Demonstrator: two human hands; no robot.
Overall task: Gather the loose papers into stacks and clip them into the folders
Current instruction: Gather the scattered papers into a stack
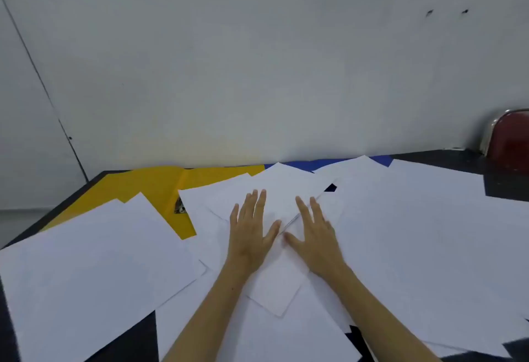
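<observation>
Overhead, a dark bench [506, 187] stands against a pale grey wall [257, 61], a red chair back [509, 138] past its far right corner. Loose white papers [415, 241] overlap across nearly the whole bench, covering a yellow folder [160, 187] and blue folder [320, 163] along the far edge. Left hand [250, 231] and right hand [316, 235] press flat, fingers spread, on the middle sheets.

Single head-worn wide-angle view looked forward and down, close over the worktop [503, 187]; wall [257, 61] filled 12 o'clock, forearms entered from 6 o'clock.
</observation>
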